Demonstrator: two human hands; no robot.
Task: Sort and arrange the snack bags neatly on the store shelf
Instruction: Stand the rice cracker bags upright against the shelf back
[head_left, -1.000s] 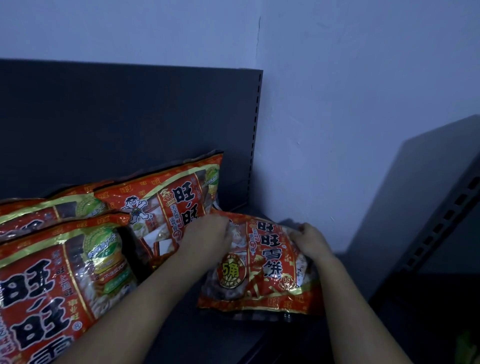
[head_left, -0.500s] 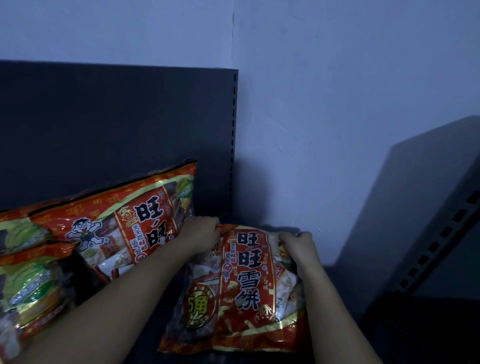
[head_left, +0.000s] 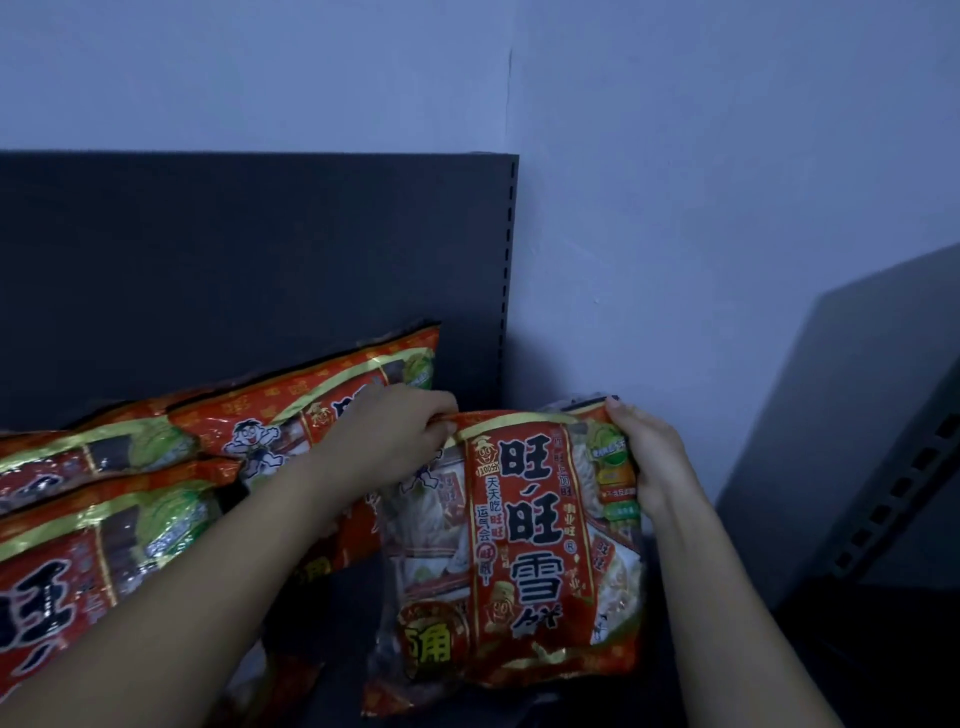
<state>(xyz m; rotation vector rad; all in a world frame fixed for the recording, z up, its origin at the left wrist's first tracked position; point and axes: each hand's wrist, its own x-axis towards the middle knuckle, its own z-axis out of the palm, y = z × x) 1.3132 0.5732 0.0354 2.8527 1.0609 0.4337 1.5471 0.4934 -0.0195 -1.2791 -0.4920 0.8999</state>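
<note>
The red snack bag (head_left: 524, 551) stands nearly upright at the right end of the shelf (head_left: 332, 613), its long axis running from the near, lower edge up to the far, top seam, with the printed face turned toward the camera. Both hands hold it by that top seam: the left hand (head_left: 387, 441) pinches the upper left corner with the fingers curled closed over the edge, and the right hand (head_left: 649, 462) clamps the upper right corner and side, thumb in front and fingers wrapped behind. The bag therefore hangs below and nearer than both grips, so the coming move seems to turn on tipping the top back toward the dark back panel (head_left: 249, 260), where a gap lies between the leaning bag (head_left: 311, 415) on the left and the slotted upright (head_left: 506, 280) on the right. Neither hand is clearly nearer; the left one lies across the leaning bag's face. Further left, two more bags (head_left: 93, 525) overlap one another and are cut off by the picture's edge. The held bag's lower edge sits in deep shadow, so whether it rests on the shelf cannot be told, and the right fingers behind the bag are hidden.
</note>
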